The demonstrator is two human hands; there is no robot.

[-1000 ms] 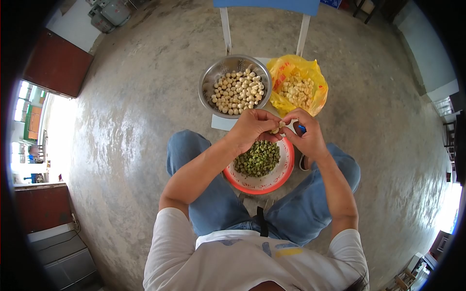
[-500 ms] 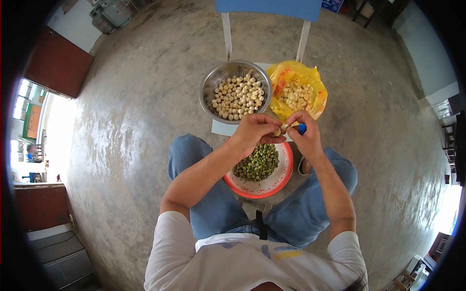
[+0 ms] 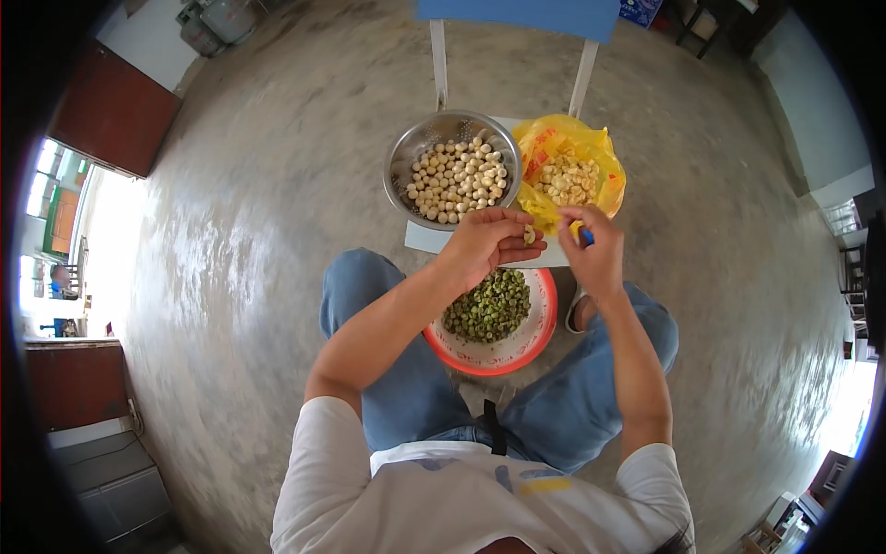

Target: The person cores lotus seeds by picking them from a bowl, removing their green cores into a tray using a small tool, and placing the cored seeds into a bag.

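Note:
My left hand (image 3: 484, 246) pinches a small pale, yellowish round piece (image 3: 529, 235) between thumb and fingers, just in front of the colander. Close by on the right, my right hand (image 3: 595, 251) is closed on a small blue-handled tool (image 3: 587, 236); its working end is hard to make out. Behind my left hand stands a metal colander (image 3: 399, 189) with many tan, round balls (image 3: 457, 180). A yellow plastic bag (image 3: 609, 175) beside it holds pale, broken-looking pieces (image 3: 565, 180). Below my hands, a red-rimmed basin (image 3: 544, 328) contains small green pieces (image 3: 489, 309).
The colander and bag rest on a white chair seat (image 3: 425, 238) with a blue backrest (image 3: 517, 18). My knees (image 3: 360, 286) flank the basin on the concrete floor (image 3: 240, 249). Gas cylinders (image 3: 226, 20) stand at the far left.
My right hand has drawn away from my left, so a gap now lies between them. The pale piece stays in my left fingers, and the blue-handled tool has moved slightly right.

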